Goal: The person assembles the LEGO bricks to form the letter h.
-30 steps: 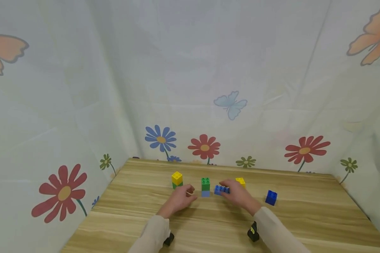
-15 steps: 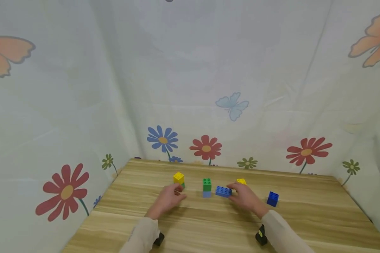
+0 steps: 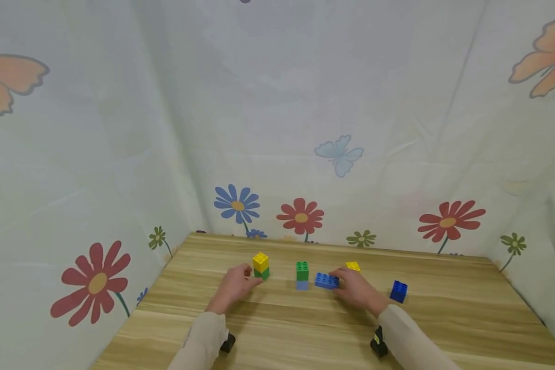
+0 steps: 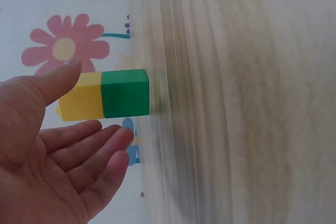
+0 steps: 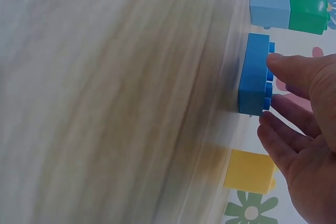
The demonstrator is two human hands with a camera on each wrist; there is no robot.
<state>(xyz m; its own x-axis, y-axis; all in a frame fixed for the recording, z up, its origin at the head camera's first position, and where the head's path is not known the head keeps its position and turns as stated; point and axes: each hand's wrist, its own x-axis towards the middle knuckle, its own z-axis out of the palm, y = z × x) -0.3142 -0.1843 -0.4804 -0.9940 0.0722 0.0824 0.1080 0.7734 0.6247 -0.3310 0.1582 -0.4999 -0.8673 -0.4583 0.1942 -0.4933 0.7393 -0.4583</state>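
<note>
In the head view, we see the left hand (image 3: 235,285) just beside an upright stack of square yellow and green plastic bricks (image 3: 261,266) on the wood-grain worktop (image 3: 277,329). The right hand (image 3: 356,290) hangs over the right end of a long blue plastic brick (image 3: 326,280); between them stands a green-over-light-blue plastic stack (image 3: 302,275).

In the left wrist view, we find thumb and fingers spread, holding nothing, probably parted to leave room for the stack's width.

In the right wrist view, we see the fingers spread too, thumb by the studs; whether they touch, we cannot tell. The long brick lies studs up, likely steady on its broad base. A square yellow plastic brick (image 5: 249,171) sits near.
</note>
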